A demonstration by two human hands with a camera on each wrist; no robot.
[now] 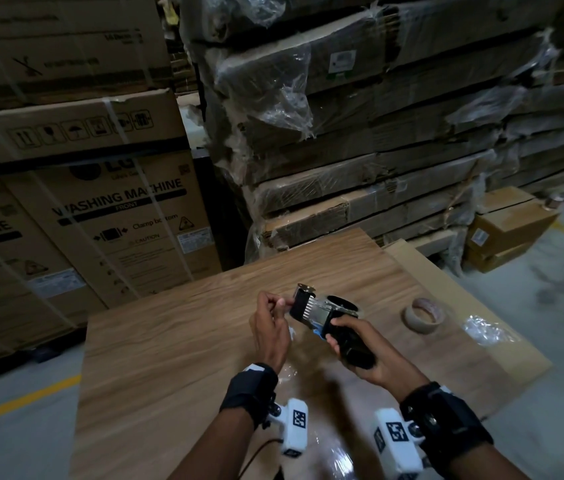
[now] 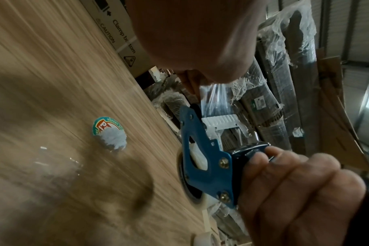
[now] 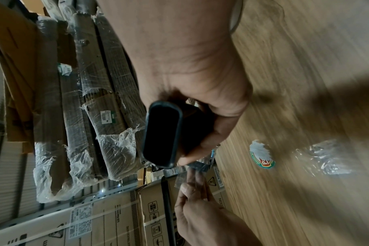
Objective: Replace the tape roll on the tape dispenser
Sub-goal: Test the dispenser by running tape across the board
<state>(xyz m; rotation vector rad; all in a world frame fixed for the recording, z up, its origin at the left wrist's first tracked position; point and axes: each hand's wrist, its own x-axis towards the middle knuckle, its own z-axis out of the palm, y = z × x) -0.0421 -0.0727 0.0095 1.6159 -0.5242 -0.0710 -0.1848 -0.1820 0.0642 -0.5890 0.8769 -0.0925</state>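
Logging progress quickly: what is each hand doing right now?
Left hand: pinching the clear tape end at the dispenser's front.
Right hand: closed round the tape dispenser handle.

The table is made of smooth wood with a grain pattern. The tape dispenser has a blue painted metal frame, shiny screws and a black plastic handle. Clear glossy tape is seen at its front. A brown tape roll looks papery and matt.
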